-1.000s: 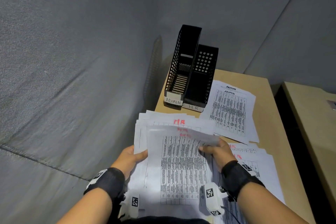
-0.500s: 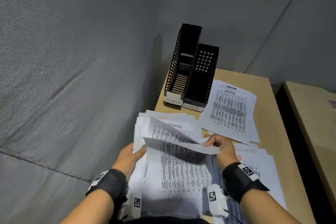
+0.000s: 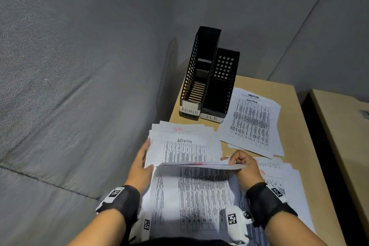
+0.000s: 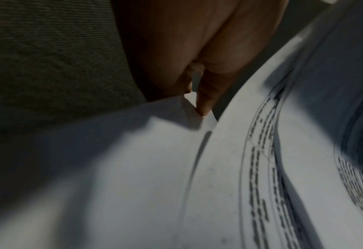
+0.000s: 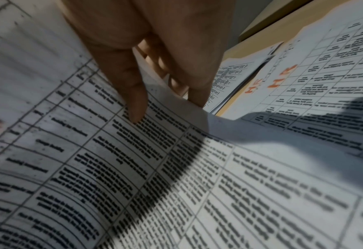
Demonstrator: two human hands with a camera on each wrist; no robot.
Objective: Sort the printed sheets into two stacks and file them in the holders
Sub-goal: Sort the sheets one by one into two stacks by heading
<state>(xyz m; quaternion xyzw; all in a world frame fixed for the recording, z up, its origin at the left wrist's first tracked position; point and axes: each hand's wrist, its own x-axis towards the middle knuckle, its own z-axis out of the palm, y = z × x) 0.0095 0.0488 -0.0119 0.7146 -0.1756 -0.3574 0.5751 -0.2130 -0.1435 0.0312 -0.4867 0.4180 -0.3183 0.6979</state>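
**Top sheet peeled back, ADMIN page showing beneath**

The right hand (image 3: pixel 242 168) pinches the far edge of the top sheet (image 3: pixel 199 195), thumb on the printed face and fingers curled under it, as the right wrist view shows, and holds that edge lifted and bent toward the person. The left hand (image 3: pixel 142 164) lies along the left edge of the unsorted pile (image 3: pixel 185 150), fingers fairly straight; in the left wrist view a fingertip (image 4: pixel 204 107) presses on a paper corner. Below the raised edge the next page is headed ADMIN in dark ink.

Just right of the right hand, a stack marked HR (image 3: pixel 279 177) in red lies on the desk (image 3: pixel 295 126). Farther back on the right is a stack headed ADMIN (image 3: pixel 251 124), slightly fanned. At the desk's far left corner stand two black perforated holders side by side, touching: the taller ADMIN holder (image 3: pixel 196 78) on the left and the HR holder (image 3: pixel 219 94) on its right. Grey fabric partitions (image 3: pixel 79 66) enclose the corner.
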